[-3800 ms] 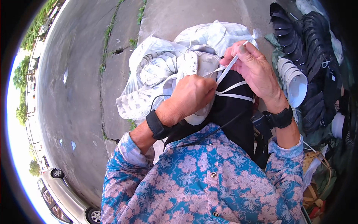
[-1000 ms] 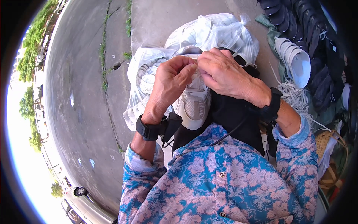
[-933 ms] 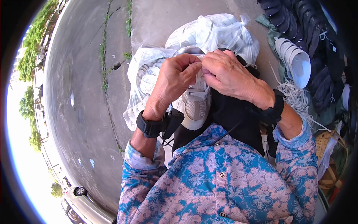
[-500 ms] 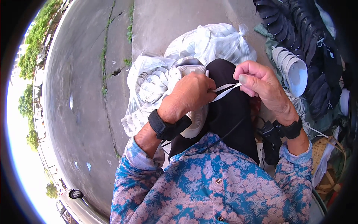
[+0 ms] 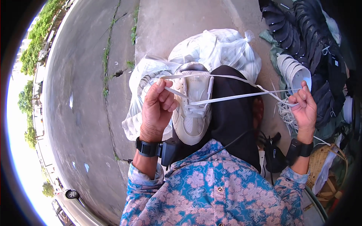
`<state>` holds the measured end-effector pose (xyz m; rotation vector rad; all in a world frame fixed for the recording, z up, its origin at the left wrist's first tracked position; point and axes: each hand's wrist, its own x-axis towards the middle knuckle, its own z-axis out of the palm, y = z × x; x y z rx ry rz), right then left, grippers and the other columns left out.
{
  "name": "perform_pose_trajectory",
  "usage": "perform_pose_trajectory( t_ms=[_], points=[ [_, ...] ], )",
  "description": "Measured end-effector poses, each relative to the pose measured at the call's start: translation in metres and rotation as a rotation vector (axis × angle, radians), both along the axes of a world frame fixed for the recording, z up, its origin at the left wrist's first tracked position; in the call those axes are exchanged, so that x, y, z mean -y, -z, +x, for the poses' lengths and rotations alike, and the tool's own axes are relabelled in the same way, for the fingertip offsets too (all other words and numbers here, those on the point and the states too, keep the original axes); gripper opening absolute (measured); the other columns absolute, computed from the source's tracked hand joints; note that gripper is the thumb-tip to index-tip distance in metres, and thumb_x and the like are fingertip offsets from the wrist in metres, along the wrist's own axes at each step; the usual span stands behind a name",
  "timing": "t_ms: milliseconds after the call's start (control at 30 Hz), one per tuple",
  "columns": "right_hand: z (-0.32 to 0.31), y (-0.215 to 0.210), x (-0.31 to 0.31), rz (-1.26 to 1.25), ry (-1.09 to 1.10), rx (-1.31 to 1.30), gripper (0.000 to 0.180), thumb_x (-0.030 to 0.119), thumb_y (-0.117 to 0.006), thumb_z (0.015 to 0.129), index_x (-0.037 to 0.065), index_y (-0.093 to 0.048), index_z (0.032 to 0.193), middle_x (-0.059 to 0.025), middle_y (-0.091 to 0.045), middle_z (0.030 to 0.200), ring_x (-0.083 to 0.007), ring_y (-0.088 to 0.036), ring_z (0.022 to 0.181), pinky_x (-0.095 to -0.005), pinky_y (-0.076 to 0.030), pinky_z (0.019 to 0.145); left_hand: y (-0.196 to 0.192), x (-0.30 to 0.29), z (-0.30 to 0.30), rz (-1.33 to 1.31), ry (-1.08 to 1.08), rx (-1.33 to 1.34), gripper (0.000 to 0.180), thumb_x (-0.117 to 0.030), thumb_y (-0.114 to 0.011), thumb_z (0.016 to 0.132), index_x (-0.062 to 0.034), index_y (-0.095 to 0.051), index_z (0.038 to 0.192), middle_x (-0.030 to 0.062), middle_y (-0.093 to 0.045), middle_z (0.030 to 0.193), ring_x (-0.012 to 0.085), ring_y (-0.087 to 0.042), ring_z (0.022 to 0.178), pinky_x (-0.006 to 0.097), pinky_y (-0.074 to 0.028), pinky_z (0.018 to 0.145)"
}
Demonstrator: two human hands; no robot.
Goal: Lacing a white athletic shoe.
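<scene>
A pale grey-white sneaker (image 5: 194, 124) rests on my lap, its toe pointing toward me. White shoelace (image 5: 226, 98) crosses its lower eyelets, and long ends run out to both sides. My left hand (image 5: 156, 107), left of the shoe, pinches one stretch of the lace between thumb and finger. Far to the right, my right hand (image 5: 304, 109) is closed on the other stretch, pulling it nearly straight above my black-trousered knee (image 5: 233, 120). The tongue and the upper part of the shoe show plainly between the hands.
Two translucent plastic bags (image 5: 220, 49) of pale items sit beyond my knees. To the right lie rows of black shoe uppers (image 5: 286, 34), stacked light grey uppers (image 5: 292, 69), a bundle of white laces (image 5: 286, 116) and a wicker basket (image 5: 320, 158).
My hands have spread wide apart, the left one leftward and the right one rightward, drawing the lace out. The shoe, earlier mostly covered by my left hand, is now exposed.
</scene>
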<state>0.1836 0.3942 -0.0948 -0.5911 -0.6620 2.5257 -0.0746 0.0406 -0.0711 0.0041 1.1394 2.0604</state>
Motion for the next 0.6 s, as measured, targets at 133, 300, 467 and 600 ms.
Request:
perform_pose_trajectory(
  t_ms=[133, 300, 467, 600],
  points=[
    [0.042, 0.013, -0.037, -0.087, 0.158, -0.070, 0.018, 0.007, -0.049, 0.098, 0.002, -0.055, 0.115, 0.0000, -0.048, 0.076, -0.0079, -0.039, 0.057, -0.0300, -0.039, 0.072, -0.024, 0.009, -0.010, 0.362, -0.026, -0.037, 0.025, -0.023, -0.046, 0.101, -0.0014, -0.058, 0.099, -0.0058, -0.028, 0.059, 0.0076, -0.024, 0.047, 0.025, -0.023, 0.045],
    [0.117, 0.021, -0.091, -0.104, 0.353, -0.093, 0.018, 0.003, -0.045, 0.099, -0.001, -0.055, 0.113, -0.0068, -0.054, 0.087, -0.0142, -0.046, 0.067, -0.0307, -0.040, 0.072, -0.073, 0.044, -0.044, 0.500, -0.076, -0.252, 0.028, -0.024, -0.043, 0.103, -0.0018, -0.059, 0.098, -0.0055, -0.024, 0.052, 0.0068, -0.020, 0.043, 0.025, -0.022, 0.042],
    [0.202, 0.037, -0.143, -0.033, 0.489, -0.042, 0.019, 0.005, -0.043, 0.100, -0.003, -0.055, 0.113, -0.0082, -0.055, 0.095, -0.0157, -0.049, 0.075, -0.0322, -0.042, 0.072, -0.114, 0.094, -0.066, 0.256, -0.078, -0.517, 0.024, -0.020, -0.042, 0.103, -0.0027, -0.058, 0.096, -0.0051, -0.025, 0.052, 0.0070, -0.019, 0.045, 0.024, -0.020, 0.044],
    [0.264, 0.047, -0.178, 0.138, 0.660, 0.074, 0.034, -0.002, -0.039, 0.097, -0.006, -0.048, 0.129, -0.0120, -0.057, 0.103, -0.0221, -0.052, 0.085, -0.0359, -0.046, 0.081, -0.141, 0.141, -0.078, 0.258, -0.094, -0.569, 0.021, -0.018, -0.042, 0.102, -0.0032, -0.055, 0.094, -0.0059, -0.024, 0.052, 0.0063, -0.021, 0.046, 0.025, -0.019, 0.045]
  ],
)
